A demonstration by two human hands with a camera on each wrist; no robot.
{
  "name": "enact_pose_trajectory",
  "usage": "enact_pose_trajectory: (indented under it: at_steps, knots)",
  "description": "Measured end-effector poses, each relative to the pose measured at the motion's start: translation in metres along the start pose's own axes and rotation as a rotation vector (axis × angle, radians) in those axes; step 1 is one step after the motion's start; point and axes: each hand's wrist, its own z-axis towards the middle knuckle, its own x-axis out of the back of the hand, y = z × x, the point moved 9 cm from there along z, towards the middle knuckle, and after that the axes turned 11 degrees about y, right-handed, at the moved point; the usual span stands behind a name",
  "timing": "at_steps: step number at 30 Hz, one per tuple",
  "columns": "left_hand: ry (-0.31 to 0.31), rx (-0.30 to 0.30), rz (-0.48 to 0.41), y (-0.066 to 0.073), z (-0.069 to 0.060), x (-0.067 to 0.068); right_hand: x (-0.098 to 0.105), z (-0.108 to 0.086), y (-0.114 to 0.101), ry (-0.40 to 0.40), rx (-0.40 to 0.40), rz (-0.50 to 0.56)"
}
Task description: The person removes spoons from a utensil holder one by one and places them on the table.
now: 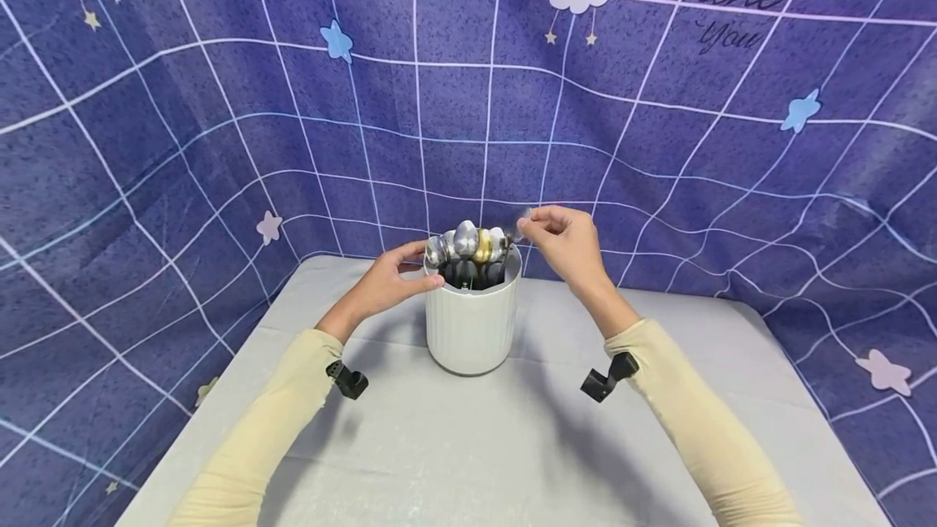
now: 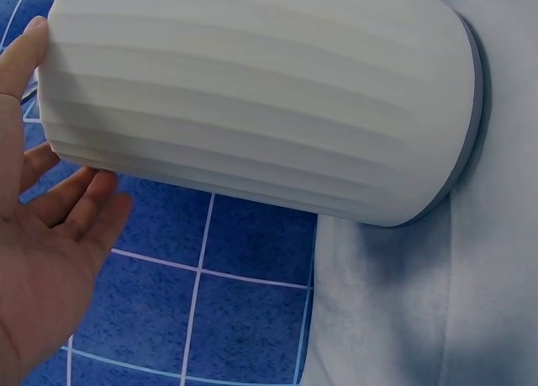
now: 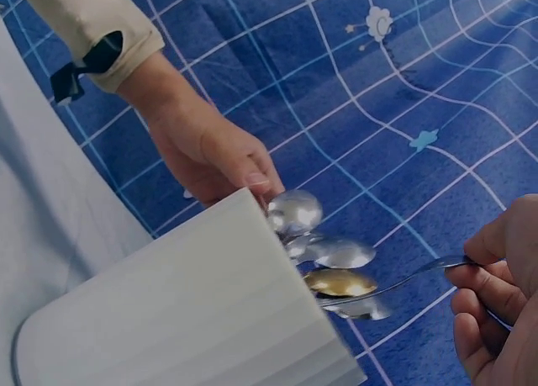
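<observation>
A white ribbed container [image 1: 470, 336] stands upright on the table, packed with several silver spoons [image 1: 466, 239] and a gold spoon [image 1: 484, 247], bowls upward. At its left side, my left hand [image 1: 386, 281] holds the rim, thumb in front and fingers round the far side. My right hand [image 1: 571, 249], just right of the rim, pinches the upper end of a silver utensil [image 3: 427, 268]. That utensil has a slender curved neck and is seen edge-on; whether spoon or fork I cannot tell. Its lower part is hidden behind the container's rim.
A pale cloth covers the table [image 1: 454, 446]. Behind and beside it hangs a purple-blue curtain [image 1: 454, 96] with a grid, stars and clouds. Black wrist cameras sit on the left sleeve [image 1: 274, 413] and the right sleeve [image 1: 695, 413].
</observation>
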Motion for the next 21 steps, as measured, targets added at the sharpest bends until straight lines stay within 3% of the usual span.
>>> enact_pose_trajectory:
  at_steps: [15,21]
  knots:
    - [-0.006,0.001,0.026,0.0,0.001,-0.001,0.008,0.015,-0.034,-0.048,0.076,0.149]
    - [-0.021,0.0,0.011,0.026,-0.009,0.0,0.02,0.024,-0.048,-0.031,0.095,0.209]
